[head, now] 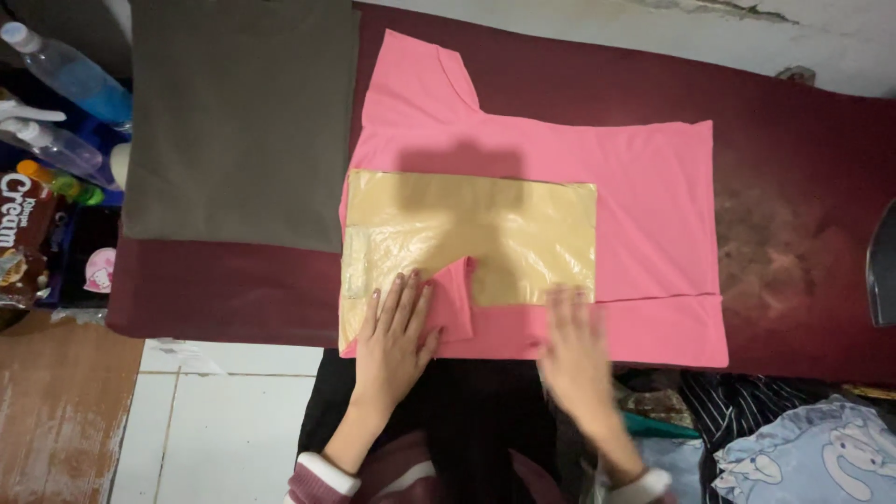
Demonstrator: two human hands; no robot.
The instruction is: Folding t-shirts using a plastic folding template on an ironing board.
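Head camera looked straight down on a dark red worktop [793, 215] where a pink T-shirt [644, 196] lay spread flat. On the shirt there was a rectangular tan folding board [523, 224], shiny as if wrapped in plastic film. The left hand [397, 331] lay flat with the fingers stretched and a little spread, so this grip was fully open and closed on nothing. Its palm pressed on the near edge of the board and of the shirt. Just right of its fingertips, touching them, a pink sleeve [455, 299] was folded over onto the board, and the hand seemed to hold it down by pressing only.

The right hand [574, 345] was blurred by motion. It appeared flat and open above the lower hem of the shirt, just below the near right corner of the board, but I could not tell if it touched the cloth. The two hands were near to each other, with the folded sleeve between them.

Beyond the left hand and further left, a grey-brown garment [238, 121] lay flat, its edge next to the pink shirt. Far left of it stood clear plastic bottles [65, 75]. Right of the right hand, below the worktop edge, lay a light blue cloth with a white rabbit figure [821, 457].
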